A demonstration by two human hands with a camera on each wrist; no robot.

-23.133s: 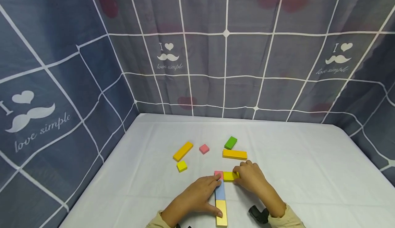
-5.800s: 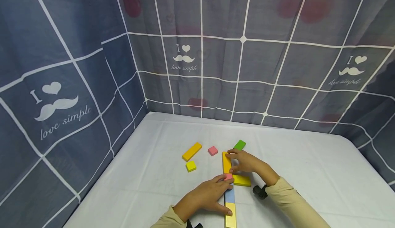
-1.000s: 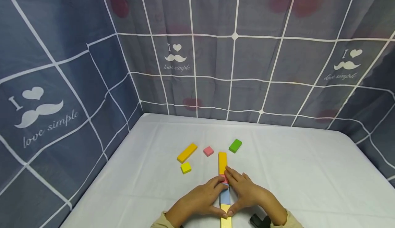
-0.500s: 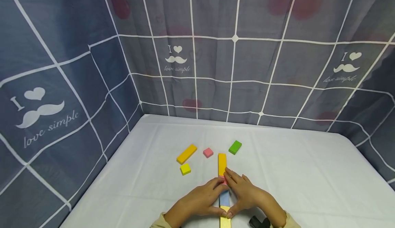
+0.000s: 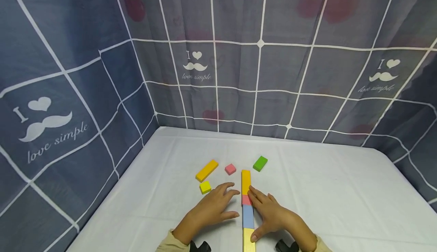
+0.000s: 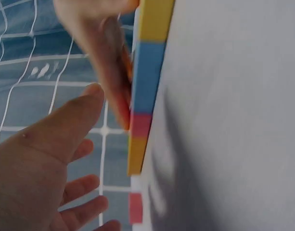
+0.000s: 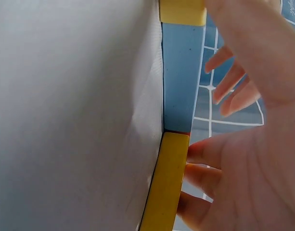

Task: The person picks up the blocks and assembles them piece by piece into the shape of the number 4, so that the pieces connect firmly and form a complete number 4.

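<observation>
A straight row of flat toy blocks runs away from me in the head view: a pale yellow block (image 5: 249, 241), a blue block (image 5: 248, 217), a pink block (image 5: 246, 200) and an orange-yellow block (image 5: 246, 180) at the far end. My right hand (image 5: 272, 215) spans the row's right side, fingertips at the pink block and thumb on the pale yellow one. Beneath it, a yellow block (image 7: 166, 185) shows in the right wrist view; the head view hides it. My left hand (image 5: 212, 208) hovers left of the row, fingers spread, holding nothing.
Beyond the hands lie a loose orange-yellow block (image 5: 206, 170), a small yellow block (image 5: 205, 187), a small pink block (image 5: 230, 169) and a green block (image 5: 260, 163). White cloth (image 5: 341, 191) covers the table. Grid-patterned curtains (image 5: 232, 66) stand behind and at the sides.
Since half a second ago my left hand has let go of the row and moved left; my right hand stays. Earlier, the orange-yellow block was turned lengthwise and joined to the row's far end.
</observation>
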